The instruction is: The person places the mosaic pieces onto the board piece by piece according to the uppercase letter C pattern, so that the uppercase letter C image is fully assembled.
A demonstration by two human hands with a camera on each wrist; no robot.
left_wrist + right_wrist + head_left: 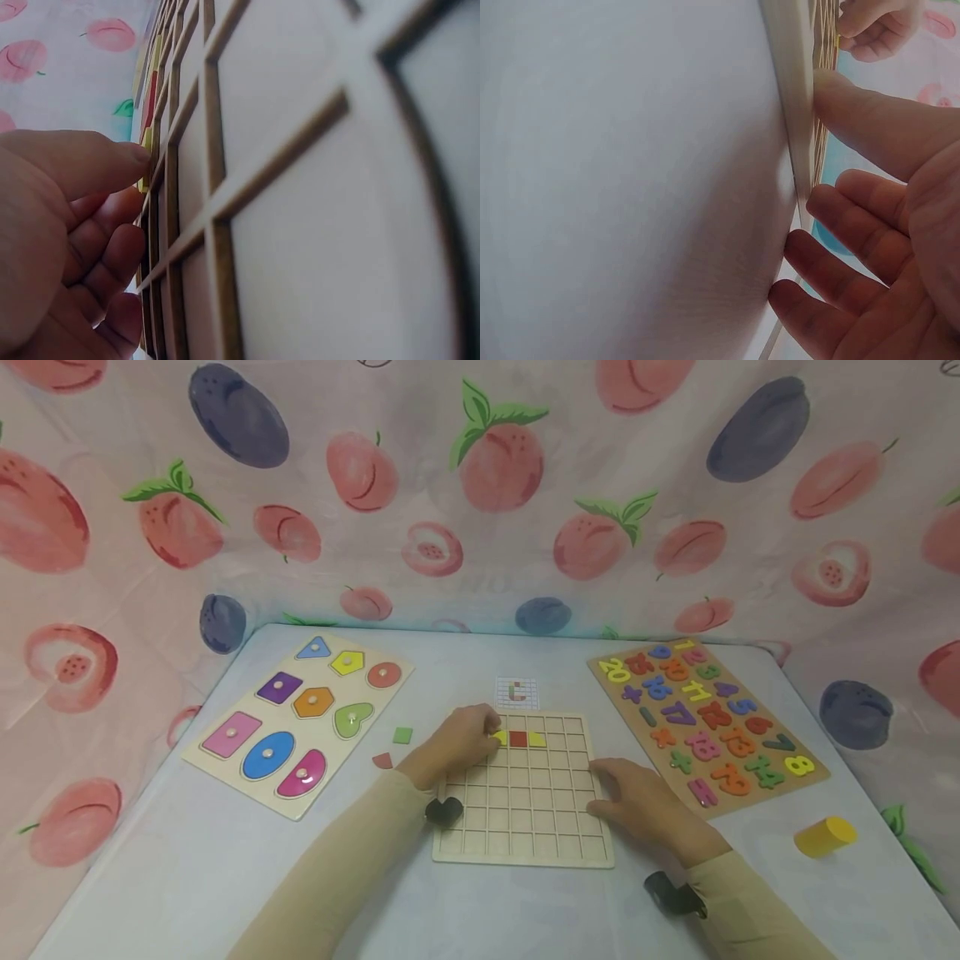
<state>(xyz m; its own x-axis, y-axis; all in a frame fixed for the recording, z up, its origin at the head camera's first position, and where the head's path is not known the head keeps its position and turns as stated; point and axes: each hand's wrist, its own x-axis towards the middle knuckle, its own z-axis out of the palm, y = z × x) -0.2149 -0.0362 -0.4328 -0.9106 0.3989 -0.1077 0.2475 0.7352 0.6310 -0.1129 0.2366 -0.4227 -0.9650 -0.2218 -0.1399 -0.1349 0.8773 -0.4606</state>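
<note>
Left hand (467,739): grip nearly closed, seemingly pinching left yellow piece (502,739), far side of grid board (521,797); right hand (641,797): grip relaxed, touching right edge.

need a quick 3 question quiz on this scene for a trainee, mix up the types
1. Multiple choice: what is the left grip touching?
A) the number board
B) a yellow piece
C) the yellow cylinder

2. Short answer: in the head view, what colour is the square just right of that yellow piece?

3. True or false: the green piece lies off the grid board.

Key:
1. B
2. Red
3. True; it lies on the table, left of the grid board in the head view.
</note>
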